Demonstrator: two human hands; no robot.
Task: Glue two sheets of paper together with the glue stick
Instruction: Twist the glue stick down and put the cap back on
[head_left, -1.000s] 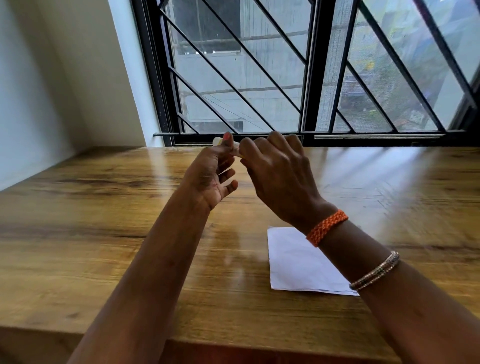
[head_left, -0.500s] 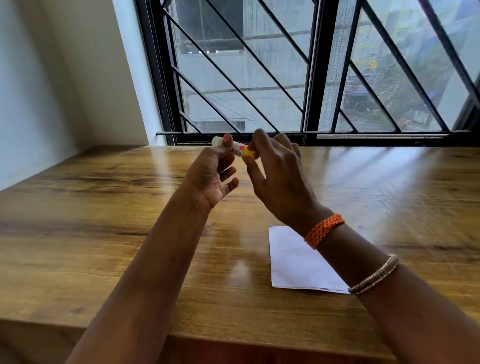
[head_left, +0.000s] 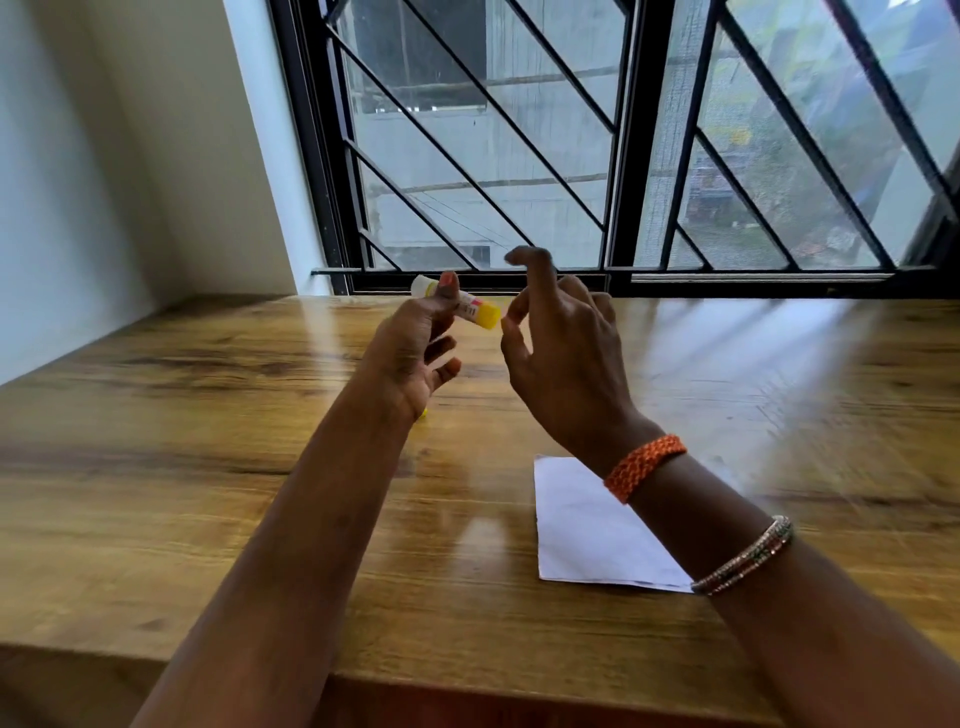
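My left hand (head_left: 415, 345) is raised above the wooden table (head_left: 208, 467) and pinches a small glue stick (head_left: 485, 313) between thumb and fingertips. The stick lies sideways, its white end to the left and its yellow end to the right. My right hand (head_left: 563, 358) hovers just right of the yellow end with its fingers loosely spread and nothing in them. White paper (head_left: 587, 525) lies flat on the table under my right forearm, which hides its right part. A small yellow piece (head_left: 423, 414) peeks out on the table beside my left wrist.
A black-framed window with diagonal bars (head_left: 613, 156) runs along the far edge of the table. A white wall (head_left: 104, 182) closes the left side. The table's near edge (head_left: 467, 680) is just below my forearms.
My right hand was closed over the glue stick's right end, then held the yellow end with its fingertips. It has now let go and opened, drawing slightly right. My left hand stays put.
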